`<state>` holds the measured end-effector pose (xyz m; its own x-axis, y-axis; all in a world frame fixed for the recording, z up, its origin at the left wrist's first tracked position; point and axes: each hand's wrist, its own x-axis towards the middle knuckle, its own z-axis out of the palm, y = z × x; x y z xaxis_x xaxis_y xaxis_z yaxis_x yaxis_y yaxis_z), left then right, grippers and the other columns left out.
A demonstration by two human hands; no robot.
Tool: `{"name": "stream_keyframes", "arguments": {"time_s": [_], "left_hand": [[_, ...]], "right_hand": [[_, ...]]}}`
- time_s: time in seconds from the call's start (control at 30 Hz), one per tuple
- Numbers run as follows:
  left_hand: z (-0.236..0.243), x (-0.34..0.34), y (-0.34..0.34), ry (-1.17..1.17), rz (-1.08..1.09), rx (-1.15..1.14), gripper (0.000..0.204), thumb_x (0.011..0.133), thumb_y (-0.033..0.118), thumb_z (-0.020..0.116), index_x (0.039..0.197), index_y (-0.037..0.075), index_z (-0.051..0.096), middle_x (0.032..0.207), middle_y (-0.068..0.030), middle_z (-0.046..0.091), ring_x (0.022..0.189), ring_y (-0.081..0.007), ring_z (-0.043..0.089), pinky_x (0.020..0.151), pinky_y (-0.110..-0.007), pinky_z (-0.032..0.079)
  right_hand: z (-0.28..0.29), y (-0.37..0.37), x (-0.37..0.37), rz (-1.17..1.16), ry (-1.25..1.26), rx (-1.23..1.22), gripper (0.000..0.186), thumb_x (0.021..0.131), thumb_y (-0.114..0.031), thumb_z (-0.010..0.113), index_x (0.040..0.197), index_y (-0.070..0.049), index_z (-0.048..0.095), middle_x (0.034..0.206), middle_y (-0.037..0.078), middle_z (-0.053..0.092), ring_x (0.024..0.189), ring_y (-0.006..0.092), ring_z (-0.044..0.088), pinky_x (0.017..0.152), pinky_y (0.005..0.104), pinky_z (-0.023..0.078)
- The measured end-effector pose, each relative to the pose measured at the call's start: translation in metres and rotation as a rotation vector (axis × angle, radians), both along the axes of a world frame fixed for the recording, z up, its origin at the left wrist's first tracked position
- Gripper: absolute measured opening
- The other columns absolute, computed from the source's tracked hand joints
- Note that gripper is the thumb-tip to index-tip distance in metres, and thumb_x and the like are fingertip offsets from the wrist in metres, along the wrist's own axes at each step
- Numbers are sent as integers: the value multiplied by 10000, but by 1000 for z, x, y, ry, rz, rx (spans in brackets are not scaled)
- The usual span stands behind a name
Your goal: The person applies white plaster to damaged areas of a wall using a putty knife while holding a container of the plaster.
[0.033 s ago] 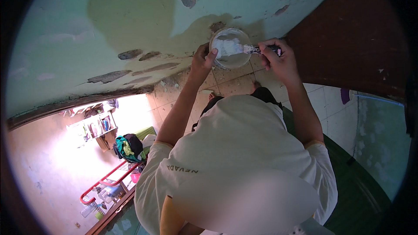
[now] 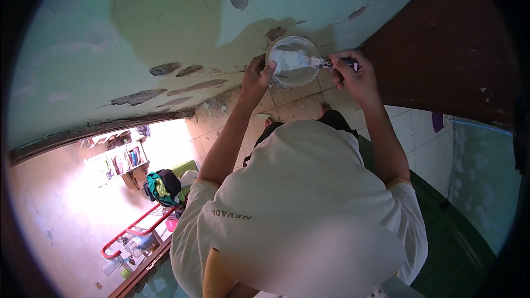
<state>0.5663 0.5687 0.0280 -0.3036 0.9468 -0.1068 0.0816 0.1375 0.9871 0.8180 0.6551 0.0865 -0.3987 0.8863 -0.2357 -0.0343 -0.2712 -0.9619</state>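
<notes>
At the left rim of the round tub (image 2: pixel 301 80), the left hand (image 2: pixel 256 79) grips the edge, thumb over it. No other support visible; a slackened hold could tip the tub toward the tiled floor (image 2: pixel 298 105). White paste (image 2: pixel 287 59) lies inside, mostly left and middle; a hard leftward push could shove some over the rim by the thumb. Crossing the right rim: paste-smeared scraper (image 2: pixel 318 62), handle gripped by the right hand (image 2: pixel 358 80). Paste reaching the fingers might cause slippage.

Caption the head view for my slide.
Left hand holds a tub of white paste; right hand grips a smeared tool.
</notes>
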Motion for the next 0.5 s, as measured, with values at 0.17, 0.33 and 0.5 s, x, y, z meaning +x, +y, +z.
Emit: {"name": "stream_keyframes", "arguments": {"time_s": [0.17, 0.33, 0.5], "left_hand": [[-5, 7, 2, -41, 25, -45, 588, 939, 459, 567, 1199, -68, 568, 1056, -154, 642, 982, -198, 587, 882, -312, 459], [-15, 6, 9, -122, 41, -145, 588, 949, 520, 513, 1117, -39, 583, 976, -98, 608, 890, -165, 570, 792, -293, 470], [-20, 19, 31, -330, 95, -103, 606, 953, 542, 495, 1145, -29, 557, 1035, -99, 594, 897, -184, 586, 776, -311, 487]], "right_hand": [[-32, -2, 17, -98, 112, -91, 180, 931, -176, 639, 991, -9, 666, 753, 32, 629, 598, 101, 558, 500, 255, 433], [-42, -1, 33, -140, 154, -130, 185, 934, -174, 625, 1003, -7, 664, 787, 51, 647, 617, 115, 571, 521, 263, 443], [-53, 3, 52, -197, 220, -180, 258, 940, -198, 620, 1095, 8, 632, 820, 57, 653, 627, 102, 576, 528, 248, 441]]}}
